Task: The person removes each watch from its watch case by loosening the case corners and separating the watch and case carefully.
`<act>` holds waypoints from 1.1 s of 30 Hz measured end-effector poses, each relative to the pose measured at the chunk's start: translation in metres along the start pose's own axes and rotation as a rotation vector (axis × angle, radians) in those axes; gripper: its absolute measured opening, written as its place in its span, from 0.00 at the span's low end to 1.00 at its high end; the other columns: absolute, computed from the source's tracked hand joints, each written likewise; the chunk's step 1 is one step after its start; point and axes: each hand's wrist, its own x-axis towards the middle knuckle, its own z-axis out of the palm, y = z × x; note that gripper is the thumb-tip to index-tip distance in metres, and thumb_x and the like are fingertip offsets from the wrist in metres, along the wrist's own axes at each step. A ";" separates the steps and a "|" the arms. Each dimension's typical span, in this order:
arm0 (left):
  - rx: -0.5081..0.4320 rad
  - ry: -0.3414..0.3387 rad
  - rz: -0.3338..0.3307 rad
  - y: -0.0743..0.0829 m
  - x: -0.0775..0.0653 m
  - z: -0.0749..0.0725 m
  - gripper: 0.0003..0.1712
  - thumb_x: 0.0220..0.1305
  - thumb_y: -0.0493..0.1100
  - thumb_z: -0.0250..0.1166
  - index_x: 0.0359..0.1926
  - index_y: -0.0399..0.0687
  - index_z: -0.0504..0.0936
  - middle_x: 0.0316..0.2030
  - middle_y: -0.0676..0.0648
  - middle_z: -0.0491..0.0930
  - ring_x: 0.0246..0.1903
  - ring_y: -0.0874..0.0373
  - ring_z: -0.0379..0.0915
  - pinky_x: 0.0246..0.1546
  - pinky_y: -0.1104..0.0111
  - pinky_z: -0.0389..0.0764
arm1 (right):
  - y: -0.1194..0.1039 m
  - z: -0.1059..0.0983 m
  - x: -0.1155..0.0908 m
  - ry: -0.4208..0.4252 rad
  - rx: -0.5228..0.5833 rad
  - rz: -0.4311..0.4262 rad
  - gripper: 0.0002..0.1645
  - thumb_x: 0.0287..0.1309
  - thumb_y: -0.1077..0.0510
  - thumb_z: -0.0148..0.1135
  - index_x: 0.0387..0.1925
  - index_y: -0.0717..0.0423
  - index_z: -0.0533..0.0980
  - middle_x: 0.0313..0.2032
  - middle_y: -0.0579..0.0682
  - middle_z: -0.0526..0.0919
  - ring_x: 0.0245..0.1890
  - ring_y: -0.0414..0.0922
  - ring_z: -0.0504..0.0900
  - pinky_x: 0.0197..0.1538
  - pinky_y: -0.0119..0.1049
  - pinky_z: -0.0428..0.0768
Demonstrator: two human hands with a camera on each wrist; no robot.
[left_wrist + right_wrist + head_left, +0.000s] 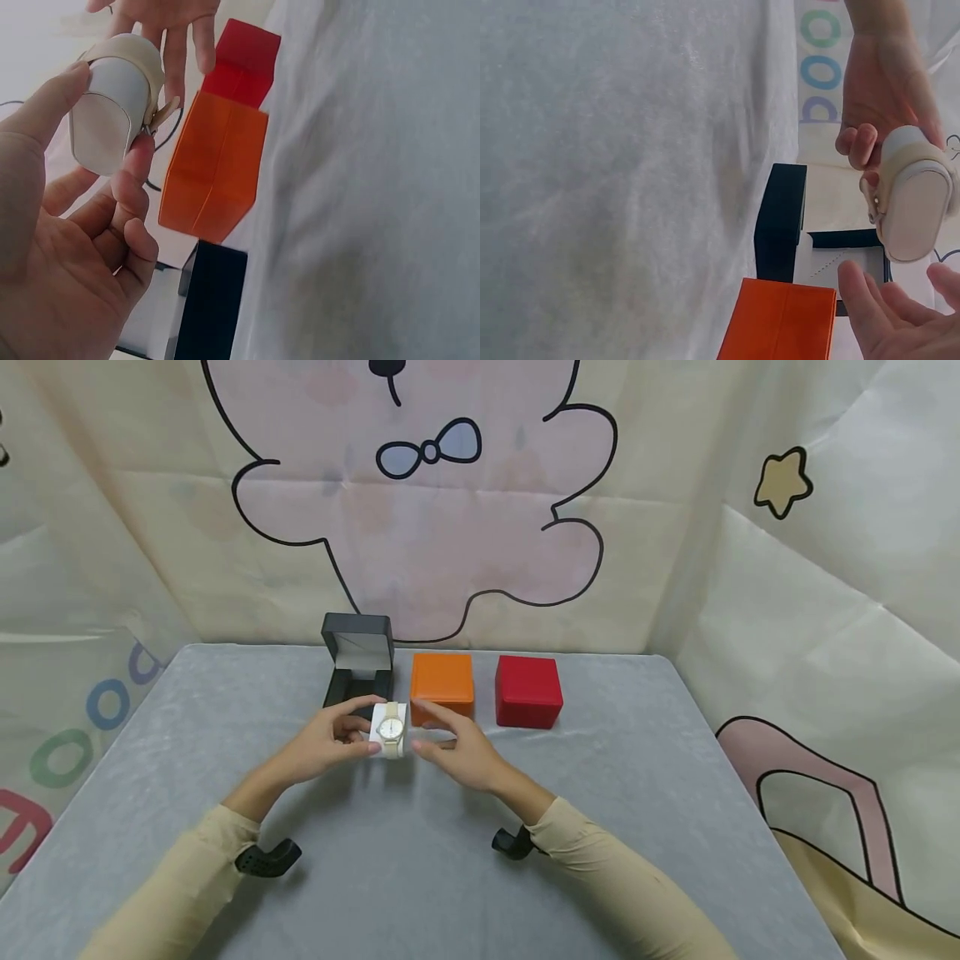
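Note:
A wristwatch [391, 729] with a pale strap and light dial is wrapped around a white cushion [100, 135]. My left hand [321, 747] pinches the cushion between thumb and fingers, holding it up in front of the boxes. In the left wrist view the strap's buckle end sticks out near a fingertip. To the right of the watch is my right hand [467, 755], fingers extended and a small gap from the cushion in the right wrist view. Behind the left hand stands a dark watch box [360, 642] with its lid raised and a light grey lining.
An orange box [442, 681] stands right of the dark box, and a red box [528, 692] stands farther right, both closed. Grey cloth covers the table [420, 877]. A printed curtain [480, 543] hangs behind the table's back edge.

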 end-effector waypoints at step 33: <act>-0.015 -0.015 0.085 0.022 0.005 0.040 0.39 0.62 0.42 0.73 0.71 0.44 0.68 0.39 0.43 0.86 0.27 0.62 0.70 0.32 0.70 0.74 | 0.005 -0.004 -0.007 -0.028 0.020 -0.060 0.53 0.52 0.60 0.77 0.76 0.44 0.61 0.73 0.43 0.68 0.55 0.48 0.81 0.58 0.39 0.82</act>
